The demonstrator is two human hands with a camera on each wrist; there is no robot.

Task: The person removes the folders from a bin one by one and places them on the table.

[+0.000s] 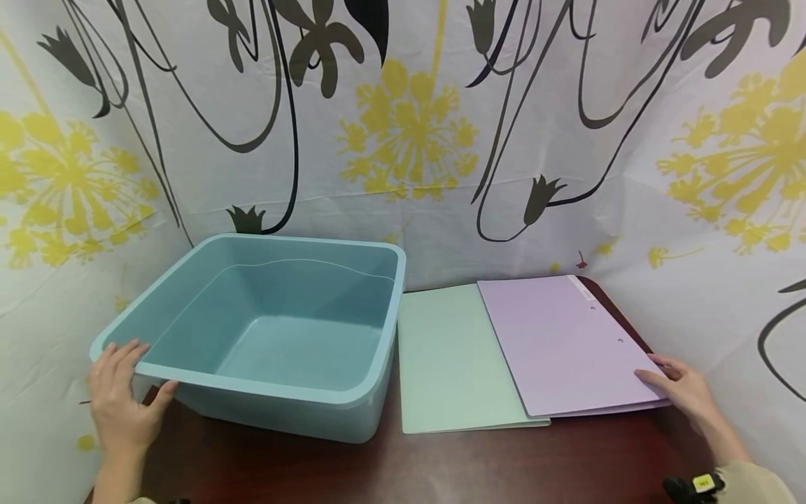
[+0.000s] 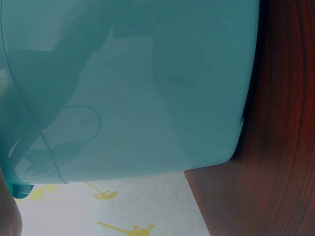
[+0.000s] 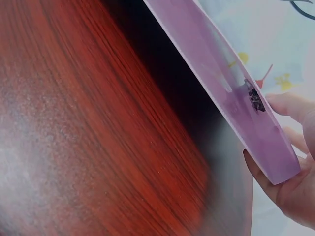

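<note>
A light blue plastic tub stands on the left, its inside bare. My left hand holds its front left corner, fingertips over the rim and thumb against the front. The left wrist view takes in the tub's outer wall. On the right, my right hand pinches the front right corner of a purple file folder, thumb on top. Seen from the right wrist, the folder gapes slightly, with a dark metal clip inside. Partly beneath it lies a pale green folder.
The dark reddish wooden table carries the tub and both folders. A white cloth with yellow and grey flowers hangs behind and along both sides. The green folder lies close beside the tub's right wall.
</note>
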